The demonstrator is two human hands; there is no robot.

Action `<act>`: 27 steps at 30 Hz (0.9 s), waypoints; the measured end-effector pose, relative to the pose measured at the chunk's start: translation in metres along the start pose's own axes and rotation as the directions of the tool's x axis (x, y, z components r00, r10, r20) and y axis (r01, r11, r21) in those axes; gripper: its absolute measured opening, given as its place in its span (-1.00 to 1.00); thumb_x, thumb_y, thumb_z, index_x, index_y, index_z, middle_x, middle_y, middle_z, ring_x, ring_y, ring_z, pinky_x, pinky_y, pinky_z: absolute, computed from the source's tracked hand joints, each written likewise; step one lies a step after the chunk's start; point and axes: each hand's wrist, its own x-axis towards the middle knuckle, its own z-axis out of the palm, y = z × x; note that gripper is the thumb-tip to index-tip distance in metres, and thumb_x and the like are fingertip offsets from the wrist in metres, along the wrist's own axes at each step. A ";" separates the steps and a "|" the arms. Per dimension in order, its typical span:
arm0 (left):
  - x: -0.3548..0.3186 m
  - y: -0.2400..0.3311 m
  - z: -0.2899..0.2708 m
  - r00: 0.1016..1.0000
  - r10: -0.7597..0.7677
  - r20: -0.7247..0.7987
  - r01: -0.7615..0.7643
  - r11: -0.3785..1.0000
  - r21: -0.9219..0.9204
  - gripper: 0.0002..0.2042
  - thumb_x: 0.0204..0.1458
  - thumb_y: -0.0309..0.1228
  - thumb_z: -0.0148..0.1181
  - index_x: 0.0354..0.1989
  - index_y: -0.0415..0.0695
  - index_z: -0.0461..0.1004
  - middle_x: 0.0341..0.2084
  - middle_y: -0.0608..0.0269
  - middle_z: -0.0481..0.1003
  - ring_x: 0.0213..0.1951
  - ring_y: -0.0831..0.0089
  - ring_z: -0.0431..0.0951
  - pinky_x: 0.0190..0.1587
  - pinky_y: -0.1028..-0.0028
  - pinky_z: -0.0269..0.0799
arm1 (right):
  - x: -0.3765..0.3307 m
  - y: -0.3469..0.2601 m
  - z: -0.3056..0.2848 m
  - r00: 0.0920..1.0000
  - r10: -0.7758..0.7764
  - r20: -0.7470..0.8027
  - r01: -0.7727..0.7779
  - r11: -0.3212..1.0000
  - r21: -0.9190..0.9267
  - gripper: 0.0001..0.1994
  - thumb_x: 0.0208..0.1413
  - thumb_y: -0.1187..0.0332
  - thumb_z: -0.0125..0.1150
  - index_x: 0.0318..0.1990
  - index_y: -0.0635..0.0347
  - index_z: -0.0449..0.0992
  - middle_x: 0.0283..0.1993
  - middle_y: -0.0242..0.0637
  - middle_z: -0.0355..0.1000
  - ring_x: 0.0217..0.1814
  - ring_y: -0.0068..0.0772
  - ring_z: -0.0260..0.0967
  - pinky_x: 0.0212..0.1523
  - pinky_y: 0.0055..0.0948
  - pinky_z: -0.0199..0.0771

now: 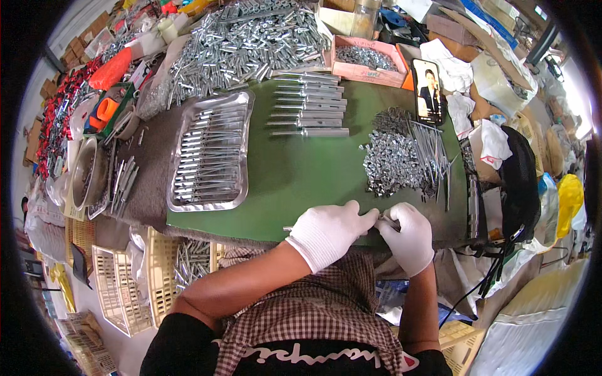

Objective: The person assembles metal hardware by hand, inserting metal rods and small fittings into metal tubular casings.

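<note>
Both my hands wear white gloves and meet at the near edge of a green table [295, 175]. My left hand [329, 232] grips a long metal bolt [289, 229] whose end pokes out to the left. My right hand [409, 235] pinches the bolt's other end, fingers closed on a small metal part that is mostly hidden. Just beyond my right hand lies a heap of small shiny nuts and thin rods [401, 156]. A row of finished sleeved bolts [310, 103] lies at the table's far middle.
A metal tray [210, 153] of bolts sits left of centre. Behind it is a big pile of loose bolts [244, 44] and a pink box [367, 62] of small parts. A phone [428, 91] stands at the right. Plastic crates [135, 282] sit by my left knee.
</note>
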 end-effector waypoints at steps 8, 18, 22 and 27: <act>0.003 0.000 -0.005 0.996 -0.003 0.087 0.001 1.000 0.025 -0.66 0.11 -0.20 0.13 0.07 0.11 0.42 -0.53 0.21 0.39 -0.60 0.30 0.54 -0.57 0.32 0.46 | -0.005 -0.001 0.005 0.999 -0.015 -0.047 0.016 0.999 0.031 -0.83 -0.10 0.44 0.33 -0.48 0.21 0.39 -0.49 -0.19 0.36 -0.45 -0.10 0.35 -0.42 -0.26 0.34; -0.001 0.003 -0.005 0.999 0.001 0.041 -0.004 0.997 0.080 -0.64 0.08 -0.34 0.10 0.10 0.12 0.43 -0.54 0.24 0.39 -0.61 0.31 0.53 -0.57 0.33 0.48 | 0.001 0.004 -0.002 0.997 0.043 0.057 -0.042 0.999 -0.020 -0.77 -0.12 0.38 0.38 -0.34 0.18 0.45 -0.42 -0.22 0.37 -0.42 -0.19 0.36 -0.36 -0.33 0.38; 0.003 0.006 -0.010 0.994 -0.026 0.102 0.021 0.998 0.051 -0.61 0.06 -0.39 0.08 0.11 0.11 0.43 -0.55 0.23 0.39 -0.61 0.30 0.53 -0.58 0.32 0.47 | 0.004 0.007 -0.014 0.987 0.149 0.055 -0.159 0.903 0.399 -0.61 -0.14 0.55 0.35 -0.10 0.21 0.42 -0.35 -0.39 0.34 -0.39 -0.56 0.31 -0.37 -0.52 0.33; 0.001 0.006 -0.008 0.992 -0.024 0.122 0.020 0.999 0.037 -0.62 0.07 -0.38 0.07 0.11 0.10 0.42 -0.54 0.20 0.39 -0.61 0.26 0.54 -0.57 0.30 0.48 | 0.021 -0.003 0.019 0.977 0.212 -0.035 0.066 -0.140 0.988 -0.53 0.37 0.04 -0.35 -0.52 0.11 0.25 -0.68 -0.50 0.02 -0.73 -0.61 -0.15 -0.70 -0.51 -0.12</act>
